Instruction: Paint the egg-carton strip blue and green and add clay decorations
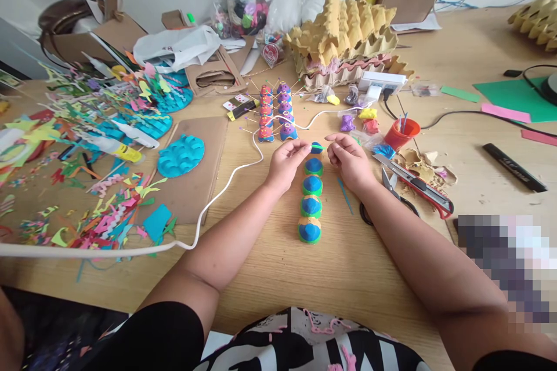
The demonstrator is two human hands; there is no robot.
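A row of egg-carton cups [312,185] runs toward me, covered in blue and green, apparently modelling clay. At the far end of the row, my left hand [282,165] pinches a thin green clay strip [319,148] just over the last cup [315,144]. My right hand [350,162] is closed at the strip's other end, thumb against the fingers; its exact grip is partly hidden. Beyond my left hand stand two finished-looking rows, red-and-blue cups [266,116] and purple-and-blue cups [285,110], with pins sticking out.
Right of the row lie a thin blue stick [345,195], scissors [391,191], a box cutter [418,185] and a red cup [401,134]. A white cable [226,185] crosses on the left, near cardboard [191,185] and paper scraps [104,203]. Egg trays [343,29] are stacked behind.
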